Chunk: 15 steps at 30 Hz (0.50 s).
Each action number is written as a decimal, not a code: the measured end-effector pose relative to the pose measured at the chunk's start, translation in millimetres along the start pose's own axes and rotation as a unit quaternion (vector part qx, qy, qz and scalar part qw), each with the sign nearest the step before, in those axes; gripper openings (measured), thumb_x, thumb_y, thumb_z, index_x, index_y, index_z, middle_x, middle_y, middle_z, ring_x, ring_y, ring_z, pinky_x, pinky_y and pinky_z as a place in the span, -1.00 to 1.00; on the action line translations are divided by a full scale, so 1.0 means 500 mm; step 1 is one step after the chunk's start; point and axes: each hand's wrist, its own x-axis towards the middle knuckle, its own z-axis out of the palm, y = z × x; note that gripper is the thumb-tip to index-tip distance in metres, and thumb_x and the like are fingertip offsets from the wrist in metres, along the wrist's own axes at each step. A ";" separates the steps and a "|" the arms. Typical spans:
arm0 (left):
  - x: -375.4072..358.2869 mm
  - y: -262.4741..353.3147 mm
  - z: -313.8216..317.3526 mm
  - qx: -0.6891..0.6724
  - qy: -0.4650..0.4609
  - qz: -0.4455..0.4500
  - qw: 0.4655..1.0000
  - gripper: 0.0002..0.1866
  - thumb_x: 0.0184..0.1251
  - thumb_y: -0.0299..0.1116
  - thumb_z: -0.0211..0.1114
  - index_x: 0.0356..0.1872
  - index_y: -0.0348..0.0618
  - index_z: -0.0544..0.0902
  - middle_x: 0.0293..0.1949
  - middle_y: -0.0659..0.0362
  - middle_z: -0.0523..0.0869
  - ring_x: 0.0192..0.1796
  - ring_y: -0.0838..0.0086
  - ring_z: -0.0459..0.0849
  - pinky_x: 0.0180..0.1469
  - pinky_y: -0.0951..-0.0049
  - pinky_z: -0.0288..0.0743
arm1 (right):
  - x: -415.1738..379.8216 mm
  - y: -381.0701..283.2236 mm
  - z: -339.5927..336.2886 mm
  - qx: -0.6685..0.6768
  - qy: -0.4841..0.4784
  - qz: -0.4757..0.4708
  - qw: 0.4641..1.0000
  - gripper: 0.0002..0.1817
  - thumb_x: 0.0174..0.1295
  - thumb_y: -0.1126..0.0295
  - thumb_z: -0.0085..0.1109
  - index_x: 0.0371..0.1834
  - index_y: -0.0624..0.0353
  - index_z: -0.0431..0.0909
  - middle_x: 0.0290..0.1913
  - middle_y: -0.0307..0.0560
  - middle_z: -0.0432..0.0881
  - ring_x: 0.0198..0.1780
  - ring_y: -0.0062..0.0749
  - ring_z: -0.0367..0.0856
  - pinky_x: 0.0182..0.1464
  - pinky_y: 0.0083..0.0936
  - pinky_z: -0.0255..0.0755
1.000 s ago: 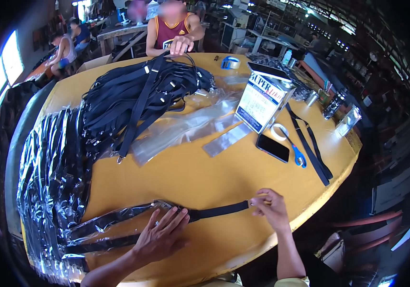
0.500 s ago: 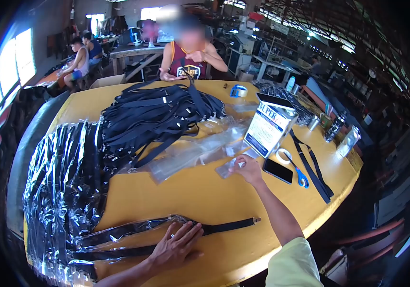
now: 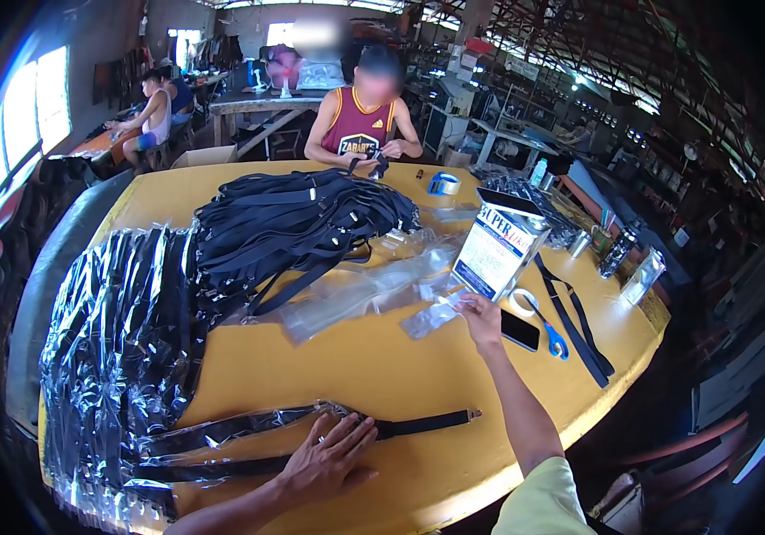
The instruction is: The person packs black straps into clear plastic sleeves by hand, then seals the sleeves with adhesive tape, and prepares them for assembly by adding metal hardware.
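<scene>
My left hand (image 3: 332, 450) lies flat with fingers spread on a black elastic suspender (image 3: 422, 424). Clear wrap covers much of this suspender, while its clip end sticks out bare to the right. My right hand (image 3: 482, 319) is pinched at the edge of a small clear plastic sheet (image 3: 429, 321), just in front of a metal can (image 3: 494, 251). A phone (image 3: 520, 332), a tape roll (image 3: 521, 301) and blue-handled scissors (image 3: 555, 341) lie close to its right.
Wrapped suspenders (image 3: 119, 357) cover the table's left side, beside a heap of loose black suspenders (image 3: 297, 223). Longer plastic sleeves (image 3: 347, 299) lie mid-table. Another suspender (image 3: 578, 330) and a bottle (image 3: 619, 250) are at right. A co-worker (image 3: 360, 125) sits opposite, handling a black strap.
My right hand has shifted slightly right from over the small plastic, its fingertips now at the plastic's right edge. My left hand stays put. The co-worker has lowered both hands to a black strap.
</scene>
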 end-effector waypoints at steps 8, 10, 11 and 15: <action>0.003 0.006 -0.007 0.014 -0.038 -0.001 0.999 -0.23 0.51 0.16 0.19 0.52 -0.20 0.37 0.57 0.04 0.37 0.62 0.10 0.27 0.56 -0.32 0.08 | -0.048 -0.015 -0.063 0.165 -0.011 0.053 0.985 -0.77 0.33 0.57 0.36 0.03 0.26 0.66 -0.24 -0.23 0.75 -0.25 -0.68 0.62 -0.17 -0.71 0.40; 0.006 0.006 -0.012 0.021 -0.052 0.000 0.998 -0.22 0.51 0.17 0.19 0.53 -0.20 0.36 0.58 0.05 0.35 0.63 0.09 0.25 0.56 -0.33 0.07 | -0.074 -0.042 -0.065 0.212 -0.022 0.054 0.975 -0.78 0.33 0.57 0.36 0.01 0.26 0.67 -0.25 -0.24 0.75 -0.24 -0.69 0.63 -0.16 -0.70 0.41; 0.007 0.009 -0.014 0.031 -0.041 -0.001 0.999 -0.23 0.49 0.14 0.23 0.52 -0.21 0.37 0.56 0.02 0.39 0.61 0.09 0.29 0.55 -0.29 0.10 | -0.095 -0.058 -0.066 0.249 -0.043 0.054 0.966 -0.80 0.33 0.57 0.35 0.00 0.26 0.67 -0.26 -0.26 0.75 -0.23 -0.70 0.63 -0.16 -0.70 0.43; 0.019 0.022 -0.047 0.003 0.091 -0.007 0.996 -0.28 0.42 -0.04 0.39 0.45 -0.26 0.42 0.37 -0.04 0.62 0.43 0.05 0.55 0.48 -0.09 0.31 | -0.255 -0.204 -0.052 0.182 -0.049 -0.018 0.982 -0.83 0.33 0.55 0.37 -0.04 0.26 0.70 -0.25 -0.23 0.79 -0.19 -0.68 0.70 -0.11 -0.61 0.53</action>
